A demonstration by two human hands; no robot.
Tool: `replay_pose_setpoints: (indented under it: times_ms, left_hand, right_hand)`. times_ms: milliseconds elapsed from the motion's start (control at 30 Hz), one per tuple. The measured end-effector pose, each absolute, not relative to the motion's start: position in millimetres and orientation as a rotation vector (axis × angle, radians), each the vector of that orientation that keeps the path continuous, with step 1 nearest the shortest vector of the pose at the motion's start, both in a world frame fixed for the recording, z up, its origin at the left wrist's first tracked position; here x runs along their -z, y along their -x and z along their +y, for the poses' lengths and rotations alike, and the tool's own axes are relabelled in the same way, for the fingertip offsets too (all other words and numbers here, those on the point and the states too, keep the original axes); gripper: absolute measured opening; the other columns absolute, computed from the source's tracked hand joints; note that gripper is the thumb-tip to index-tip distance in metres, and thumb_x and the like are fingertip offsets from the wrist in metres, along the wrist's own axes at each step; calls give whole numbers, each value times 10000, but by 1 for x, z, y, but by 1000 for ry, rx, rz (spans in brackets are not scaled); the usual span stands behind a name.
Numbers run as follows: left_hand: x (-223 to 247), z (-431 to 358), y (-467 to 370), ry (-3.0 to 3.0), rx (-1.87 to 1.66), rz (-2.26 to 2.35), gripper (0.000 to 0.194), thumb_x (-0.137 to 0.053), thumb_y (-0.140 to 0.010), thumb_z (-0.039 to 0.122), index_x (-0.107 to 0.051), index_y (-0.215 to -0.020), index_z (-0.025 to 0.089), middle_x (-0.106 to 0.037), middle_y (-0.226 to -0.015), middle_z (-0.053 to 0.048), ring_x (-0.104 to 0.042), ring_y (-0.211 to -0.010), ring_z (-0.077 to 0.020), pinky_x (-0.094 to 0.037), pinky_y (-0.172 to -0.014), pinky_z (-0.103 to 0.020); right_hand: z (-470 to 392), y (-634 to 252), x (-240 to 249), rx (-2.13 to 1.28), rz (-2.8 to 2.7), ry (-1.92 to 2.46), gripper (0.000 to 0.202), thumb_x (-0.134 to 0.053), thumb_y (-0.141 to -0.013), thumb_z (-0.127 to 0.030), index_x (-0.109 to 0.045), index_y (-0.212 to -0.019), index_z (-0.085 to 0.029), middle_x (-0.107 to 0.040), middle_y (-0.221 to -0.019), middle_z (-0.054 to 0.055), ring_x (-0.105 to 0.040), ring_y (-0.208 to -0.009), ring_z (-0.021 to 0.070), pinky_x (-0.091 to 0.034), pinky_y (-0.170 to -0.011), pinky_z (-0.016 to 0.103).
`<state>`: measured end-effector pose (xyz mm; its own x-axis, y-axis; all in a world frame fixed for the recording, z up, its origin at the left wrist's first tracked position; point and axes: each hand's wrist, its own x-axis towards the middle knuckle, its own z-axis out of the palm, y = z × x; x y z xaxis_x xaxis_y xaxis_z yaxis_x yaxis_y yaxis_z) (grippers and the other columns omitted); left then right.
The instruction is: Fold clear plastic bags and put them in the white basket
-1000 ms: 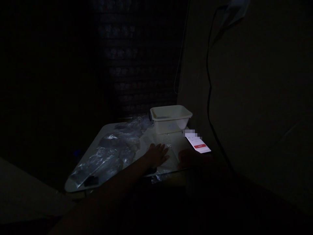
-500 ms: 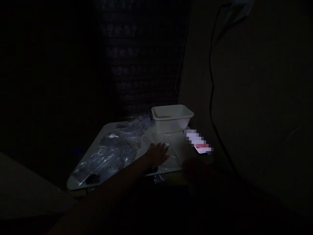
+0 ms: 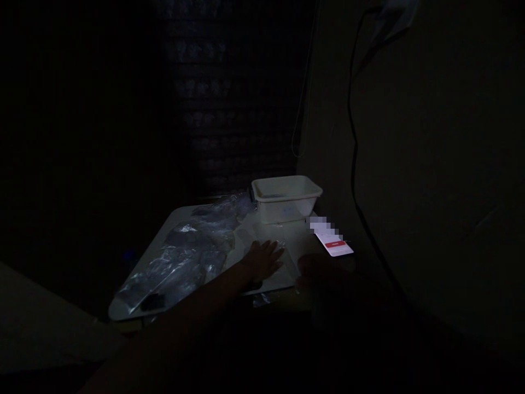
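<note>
My left hand point(image 3: 264, 260) lies flat with its fingers spread on a clear plastic bag point(image 3: 289, 261) near the front of the white table. My right hand point(image 3: 318, 269) is very dark; its fingers look curled in at the right edge of that bag. Whatever may be between those fingers is hidden in shadow. More clear plastic bags point(image 3: 180, 268) lie crumpled and overlapping to the left of my left hand. A dark object point(image 3: 256, 285) shows partly from under my left wrist.
Behind the hands stands a white plastic tub point(image 3: 287, 208) on the table point(image 3: 162, 219). A phone point(image 3: 334, 243) with a lit screen lies at the right. A small dark object point(image 3: 153, 302) is at the front left corner. A cable point(image 3: 353, 158) hangs along the right wall.
My right hand has moved up and left to the right edge of the clear bag. My left hand stays spread on it. The view has shifted slightly.
</note>
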<state>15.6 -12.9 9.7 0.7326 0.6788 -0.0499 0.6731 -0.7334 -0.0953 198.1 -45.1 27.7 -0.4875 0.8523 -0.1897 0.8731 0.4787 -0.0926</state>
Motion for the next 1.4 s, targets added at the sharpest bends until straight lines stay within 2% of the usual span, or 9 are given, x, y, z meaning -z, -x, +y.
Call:
replay_pose_setpoints:
  times_ms: [100,200,367,533,667,833,1033,1233,1400]
  left_hand:
    - [-12,-12,-16,2895,-120,-1139,473,-128,-811,405,-210,-1231,203,-213,-1299,-108,-196,-1167,-238,-190,-864,-449]
    - [-23,-10,-10,2955,-101,-1200,492,-125,-802,442,-152,-1245,231,-154,-1320,-89,-144,-1185,-235,-156,-879,-469]
    - [-38,-22,16,3086,-110,-1215,772,-322,-675,586,-5,-1265,203,-63,-1330,-116,-62,-1195,-270,-123,-895,-488]
    - [-20,-47,36,3146,-133,-1050,867,-490,-634,452,29,-1266,165,-14,-1328,-138,-13,-1196,-273,-70,-919,-482]
    - [-10,-55,39,3194,39,-963,613,-431,-719,302,-162,-1252,164,-194,-1306,-102,-115,-1198,-197,-86,-956,-410]
    - [-15,-49,35,3274,532,-1086,310,-292,-795,215,-514,-1010,189,-470,-1142,-37,-344,-1099,-136,-212,-936,-301]
    - [-22,-35,33,3115,1103,-1894,310,-346,-765,334,-588,-805,145,-616,-791,-25,-537,-736,-139,-406,-664,-228]
    - [-39,-13,29,2966,1682,-2134,261,-472,-691,339,-580,-772,115,-605,-755,-30,-533,-722,-130,-395,-680,-224]
    - [-34,3,34,3100,1378,-2367,251,-570,-598,264,-592,-796,112,-608,-702,-23,-541,-651,-132,-406,-599,-231]
  right_hand:
    - [-40,-192,-30,357,2580,-1426,302,-573,-551,-462,-563,-641,-173,-594,-696,30,-530,-631,150,-347,-515,221]
    - [-33,-189,-30,393,2661,-1542,283,-499,-626,-450,-560,-650,-175,-591,-680,28,-528,-620,144,-370,-532,234]
    - [-26,-193,-16,243,3043,-1606,255,-392,-659,-147,-544,-863,-132,-571,-910,77,-501,-854,149,-377,-752,271]
    - [-30,-205,4,150,2997,-1571,433,-328,-627,-75,-499,-1020,-143,-524,-1058,85,-454,-978,183,-337,-844,373]
    - [-34,-215,13,127,3099,-1451,463,-333,-643,-116,-447,-1091,-135,-470,-1132,95,-409,-1037,194,-327,-863,387]
    - [-34,-217,16,197,3286,-1282,512,-362,-665,-174,-335,-1174,-124,-383,-1208,111,-322,-1110,191,-298,-893,368]
    - [-40,-202,13,288,3244,-1538,434,-403,-694,-243,-396,-1120,-162,-449,-1141,106,-404,-1039,196,-354,-840,356]
    - [-27,-175,-11,434,2858,-1926,247,-353,-746,-223,-589,-785,-161,-609,-831,85,-541,-794,181,-404,-716,318]
    - [-9,-172,-25,652,2857,-2044,257,-358,-736,-255,-576,-673,-135,-613,-736,58,-546,-683,136,-411,-627,244]
